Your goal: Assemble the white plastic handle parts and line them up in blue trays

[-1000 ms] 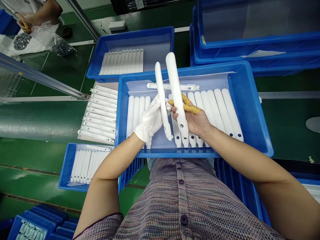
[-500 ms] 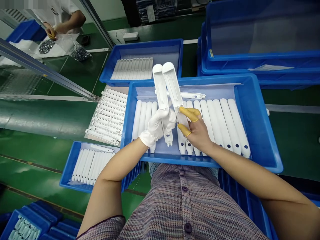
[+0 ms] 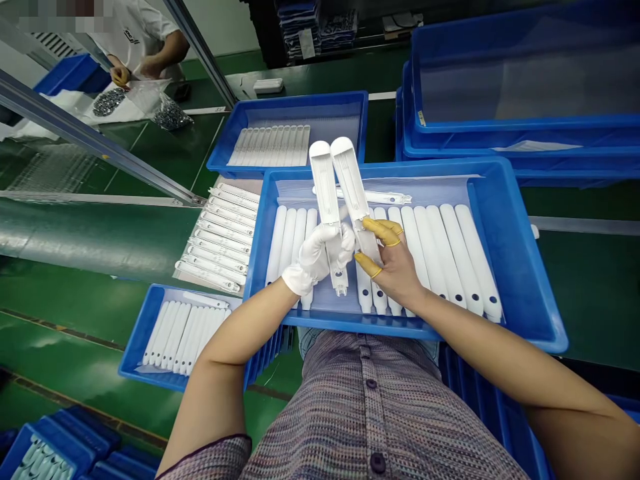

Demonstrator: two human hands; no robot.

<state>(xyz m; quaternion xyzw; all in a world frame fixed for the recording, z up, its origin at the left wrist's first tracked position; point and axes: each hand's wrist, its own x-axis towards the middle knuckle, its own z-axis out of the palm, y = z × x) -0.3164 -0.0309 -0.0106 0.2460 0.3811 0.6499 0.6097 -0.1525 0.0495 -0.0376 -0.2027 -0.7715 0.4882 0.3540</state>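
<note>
My left hand, in a white glove, grips a long white plastic part near its lower end. My right hand, with yellow finger cots, holds a matching part between thumb and fingers. Both parts stand tilted side by side, hollow faces up, with their rounded ends pointing away from me. Beneath my hands, a blue tray lined with clear film holds a row of white rounded parts. One slimmer white piece lies crosswise behind them.
Blue trays of white parts stand to the far and near left. White strips lie on a sheet. Stacked blue crates fill the far right. A co-worker handles a bag of small metal pieces beyond a metal rail.
Both parts have turned over, from rounded backs showing to hollow faces up, and now stand closer together. My view has shifted slightly, moving the tray lower and to the right.
</note>
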